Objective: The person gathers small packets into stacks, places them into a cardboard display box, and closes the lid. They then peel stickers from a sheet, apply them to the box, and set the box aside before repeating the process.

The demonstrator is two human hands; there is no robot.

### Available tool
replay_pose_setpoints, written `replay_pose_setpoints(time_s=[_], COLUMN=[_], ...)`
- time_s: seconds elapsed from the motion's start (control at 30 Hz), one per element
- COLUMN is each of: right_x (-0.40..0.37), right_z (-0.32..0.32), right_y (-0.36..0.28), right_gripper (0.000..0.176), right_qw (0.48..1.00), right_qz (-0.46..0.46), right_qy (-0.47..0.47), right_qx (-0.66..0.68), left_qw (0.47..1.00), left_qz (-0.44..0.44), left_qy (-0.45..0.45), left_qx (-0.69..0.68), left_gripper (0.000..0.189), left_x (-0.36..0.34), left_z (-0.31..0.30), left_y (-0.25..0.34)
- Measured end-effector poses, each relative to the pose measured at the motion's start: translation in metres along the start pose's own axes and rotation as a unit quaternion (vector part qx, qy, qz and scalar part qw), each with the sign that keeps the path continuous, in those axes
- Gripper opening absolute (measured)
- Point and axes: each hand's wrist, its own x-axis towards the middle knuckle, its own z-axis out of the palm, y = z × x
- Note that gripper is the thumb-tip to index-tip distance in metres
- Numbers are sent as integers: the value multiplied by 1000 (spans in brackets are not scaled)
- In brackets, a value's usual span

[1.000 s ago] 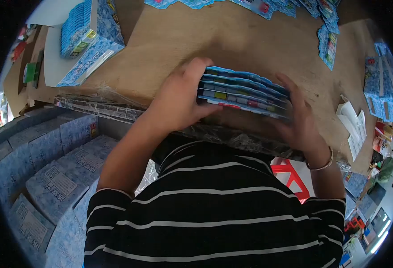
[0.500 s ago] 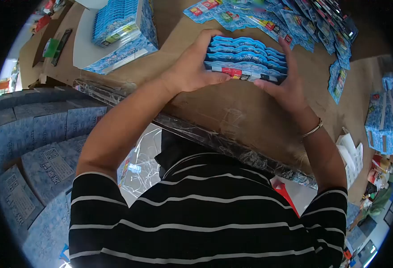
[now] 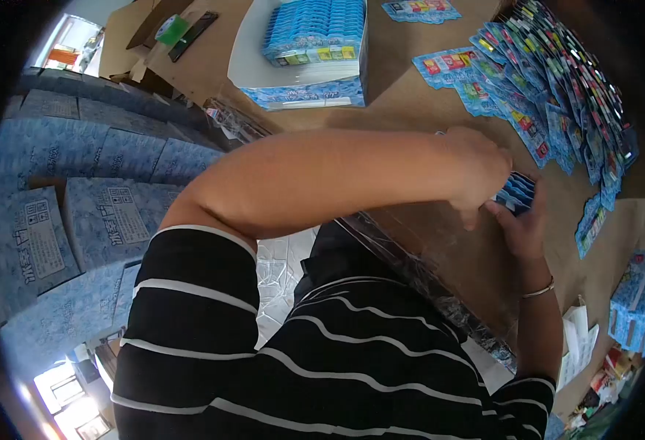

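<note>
Both hands pinch one small stack of flat blue paper packets (image 3: 517, 192) — the left hand (image 3: 480, 172) curls over its top, and the right hand (image 3: 522, 227) cups it from below. The stack is just over the brown board table (image 3: 410, 95), near the long fanned row of blue packets with bright little labels (image 3: 550, 95). Fingers hide most of the stack, so I cannot tell how many packets are in it.

To do this well, I think both hands should press the same from each side, so no packet slips out. Tapping the stack's edge on the table would help the packets line up. The left arm reaches far across the body, so slow moves are best — it could bump the open white box full of blue packets (image 3: 315, 44).
</note>
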Motion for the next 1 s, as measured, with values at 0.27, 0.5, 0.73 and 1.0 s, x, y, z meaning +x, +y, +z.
replay_pose_setpoints(time_s=[0.27,0.5,0.73,1.0], right_x=[-3,30,63,90], right_z=[-2,41,162,173], right_y=[-9,-67,-118,-93], right_gripper=[64,62,53,54], right_qw=[994,973,931,896], right_qz=[-26,-229,-308,-369], right_qy=[-6,-7,-169,-108], right_qx=[-110,21,-100,-223], left_qw=[998,968,968,966], left_qz=[-55,-116,-117,-193], left_qy=[39,188,222,145], left_qx=[-7,-115,-4,90], left_gripper=[30,66,68,74], left_x=[1,-142,-173,-157], left_z=[13,-89,-75,-49], left_y=[-5,-89,-145,-177])
